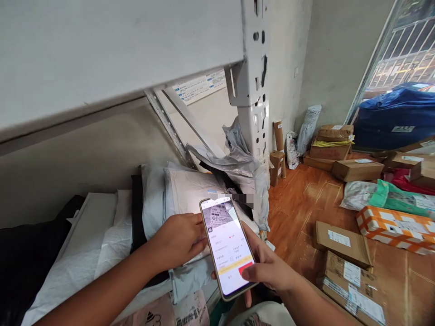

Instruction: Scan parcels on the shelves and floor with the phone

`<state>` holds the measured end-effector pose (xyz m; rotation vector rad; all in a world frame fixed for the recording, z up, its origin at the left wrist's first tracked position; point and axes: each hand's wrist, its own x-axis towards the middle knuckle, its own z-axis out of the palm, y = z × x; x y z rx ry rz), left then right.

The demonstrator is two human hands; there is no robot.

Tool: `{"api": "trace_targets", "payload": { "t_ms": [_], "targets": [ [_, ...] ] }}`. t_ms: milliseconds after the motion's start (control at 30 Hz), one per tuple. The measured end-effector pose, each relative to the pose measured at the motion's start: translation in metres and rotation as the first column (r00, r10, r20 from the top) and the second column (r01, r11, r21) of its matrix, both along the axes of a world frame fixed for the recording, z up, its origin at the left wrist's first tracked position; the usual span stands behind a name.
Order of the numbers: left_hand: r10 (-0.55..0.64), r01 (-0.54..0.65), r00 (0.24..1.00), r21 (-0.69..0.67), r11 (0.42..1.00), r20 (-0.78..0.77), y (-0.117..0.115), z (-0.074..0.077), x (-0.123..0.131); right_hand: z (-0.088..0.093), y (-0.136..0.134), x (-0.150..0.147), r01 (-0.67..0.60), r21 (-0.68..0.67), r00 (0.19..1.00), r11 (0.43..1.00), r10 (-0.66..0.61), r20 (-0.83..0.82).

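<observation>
My right hand (268, 265) is closed around a smartphone (227, 253), its thumb over the red button at the bottom of the lit screen. On the screen, a camera picture of a printed label sits above lines of text. Just left of the phone, my left hand (183, 240) has its fingers bent against a white mailing bag (190, 183); the fingertips are partly hidden behind the phone. More white and grey mailing bags (152, 199) stand packed in a row beside it. A pink printed parcel (170, 312) lies below my left forearm.
A white metal shelf beam (118, 54) crosses overhead and joins a slotted post (256, 113). On the wooden floor at right lie cardboard boxes (343, 244), an orange-and-white taped box (397, 228) and a green bag (401, 194). A large blue bundle (397, 115) rests by the window.
</observation>
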<state>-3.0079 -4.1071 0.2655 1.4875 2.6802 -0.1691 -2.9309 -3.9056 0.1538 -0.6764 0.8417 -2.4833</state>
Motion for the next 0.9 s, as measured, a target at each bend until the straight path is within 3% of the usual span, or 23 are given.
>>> {"api": "trace_targets", "payload": {
  "t_ms": [267,433,500,567,667,733,800,900],
  "targets": [
    [-0.008,0.006,1.0,-0.092,0.996,-0.027,0.006,-0.002,-0.002,-0.009,0.012,0.007,0.023,0.068,0.999,0.997,-0.021,-0.033],
    [-0.02,0.01,0.999,-0.2,0.98,-0.045,0.024,0.002,-0.012,-0.011,0.017,0.01,0.054,0.092,0.998,0.994,-0.052,-0.024],
    [0.066,-0.076,0.997,-0.234,0.969,-0.048,0.037,0.002,-0.025,-0.012,0.02,0.012,0.064,0.097,0.998,0.993,-0.062,-0.023],
    [0.247,-0.258,0.966,-0.208,0.944,-0.076,0.051,0.0,-0.041,-0.014,0.025,0.015,0.041,0.072,0.998,0.997,-0.038,-0.045],
    [0.519,-0.537,0.842,-0.125,0.834,-0.147,0.068,-0.009,-0.065,-0.019,0.032,0.023,-0.035,0.002,0.997,0.999,0.035,-0.061],
    [0.575,-0.601,0.79,-0.088,0.794,-0.211,0.077,-0.019,-0.076,-0.022,0.037,0.029,-0.049,-0.04,0.997,0.998,0.046,-0.068],
    [0.498,-0.533,0.817,-0.048,0.845,-0.29,0.083,-0.031,-0.083,-0.024,0.04,0.033,-0.037,-0.057,0.997,0.998,0.033,-0.069],
    [0.222,-0.231,0.911,0.015,0.973,-0.347,0.085,-0.045,-0.093,-0.025,0.041,0.035,-0.039,-0.044,0.997,0.998,0.036,-0.074]
  ]
}}
